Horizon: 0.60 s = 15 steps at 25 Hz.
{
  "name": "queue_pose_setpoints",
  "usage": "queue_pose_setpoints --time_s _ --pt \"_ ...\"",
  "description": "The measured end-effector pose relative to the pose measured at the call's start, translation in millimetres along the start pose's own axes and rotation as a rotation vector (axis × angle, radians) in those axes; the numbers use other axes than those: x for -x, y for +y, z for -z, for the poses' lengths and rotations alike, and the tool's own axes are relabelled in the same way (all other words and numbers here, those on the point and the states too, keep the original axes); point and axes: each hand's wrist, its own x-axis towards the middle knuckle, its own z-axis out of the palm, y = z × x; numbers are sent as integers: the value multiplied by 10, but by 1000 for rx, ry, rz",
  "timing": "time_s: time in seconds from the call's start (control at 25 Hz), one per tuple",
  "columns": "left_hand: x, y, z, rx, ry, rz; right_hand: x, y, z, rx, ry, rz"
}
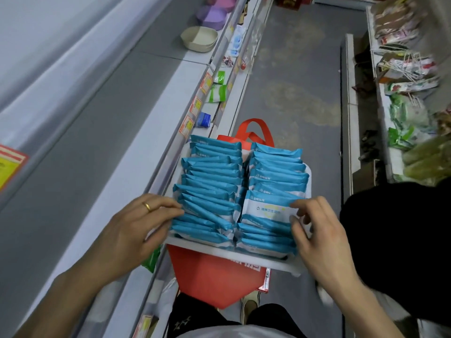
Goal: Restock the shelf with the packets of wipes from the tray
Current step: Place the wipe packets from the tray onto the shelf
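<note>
The left hand [136, 228] reaches in from the shelf side, fingers nearly straight on the ends of the left row of packets [212, 176], its grip open. The right hand [317, 235] curls at the right edge of the tray [244, 258], its grip pinching one packet [266, 209] that is tilted up in the right row. The packets hide the tray's base, the tray covers most of a red bag [212, 276], and the print is too blurred to read; the tray's left edge sits just beside the shelf [146, 147] lip, with grey board stretching left and aisle floor [292, 81] ahead.
</note>
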Motion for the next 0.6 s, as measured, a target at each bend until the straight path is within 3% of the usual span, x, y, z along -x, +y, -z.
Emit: queue_pose_setpoints --time_s 0.4,0.6 --pt "73 264 -156 -131 -115 -152 -229 -341 -317 -54 -119 154" --pt "-1 299 -154 -250 -278 -259 -316 -450 -377 -94 -179 228"
